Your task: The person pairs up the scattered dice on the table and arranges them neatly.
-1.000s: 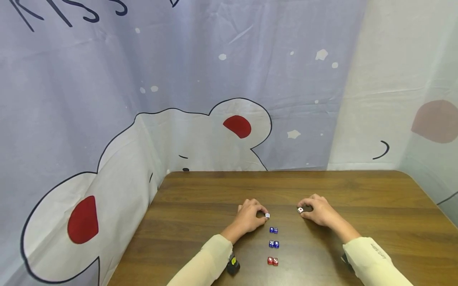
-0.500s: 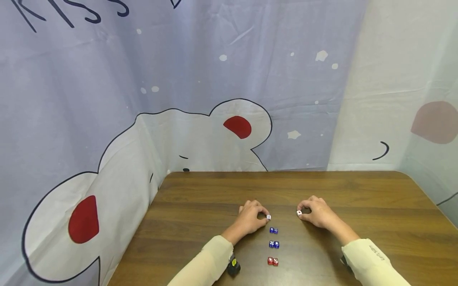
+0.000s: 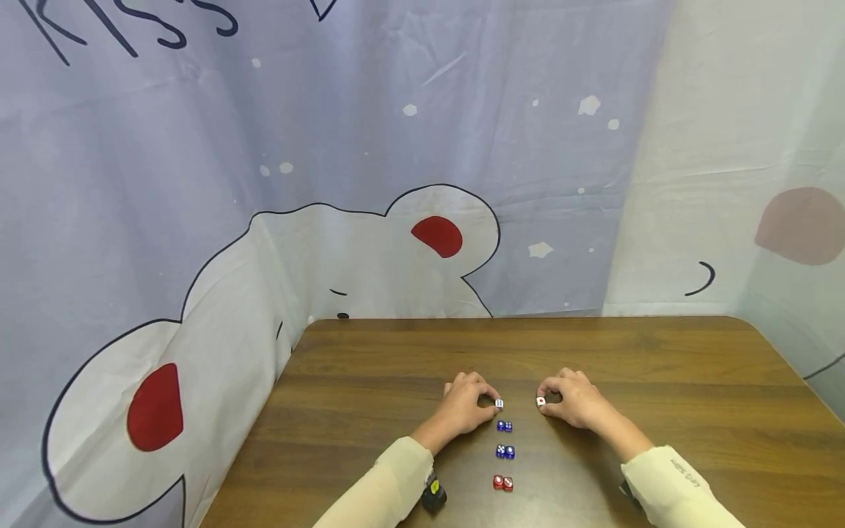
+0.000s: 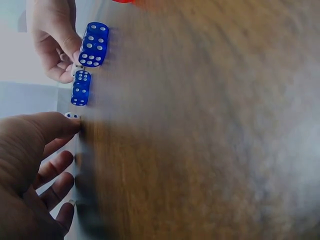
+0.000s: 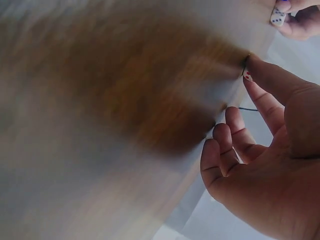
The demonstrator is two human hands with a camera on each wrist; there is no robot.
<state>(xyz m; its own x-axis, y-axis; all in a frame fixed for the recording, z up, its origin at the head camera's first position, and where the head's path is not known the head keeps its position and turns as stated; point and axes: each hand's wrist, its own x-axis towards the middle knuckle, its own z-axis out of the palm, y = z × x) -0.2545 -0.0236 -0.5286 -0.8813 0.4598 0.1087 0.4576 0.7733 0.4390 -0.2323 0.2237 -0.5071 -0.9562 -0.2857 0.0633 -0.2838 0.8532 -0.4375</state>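
In the head view my left hand [image 3: 464, 405] pinches a white die [image 3: 499, 404] between thumb and forefinger, just beyond the nearest blue pair. Across a short gap, my right hand [image 3: 576, 400] pinches another white die [image 3: 540, 401], this one with a red dot on top. Toward me run two pairs of blue dice [image 3: 505, 426], [image 3: 505, 452] and one pair of red dice [image 3: 503, 482], each pair side by side. The left wrist view shows the blue dice [image 4: 94, 45] close up, with the white die [image 4: 72, 115] mostly covered by my thumb.
All the dice are on a brown wooden table [image 3: 370, 352] with rounded far corners. A printed curtain [image 3: 561, 183] hangs behind it and along the left side. A black wrist device [image 3: 433, 495] is strapped below my left sleeve.
My right hand has moved left and slightly nearer with its white die, narrowing the gap between the two white dice. My left hand has shifted slightly right and nearer, still pinching its die.
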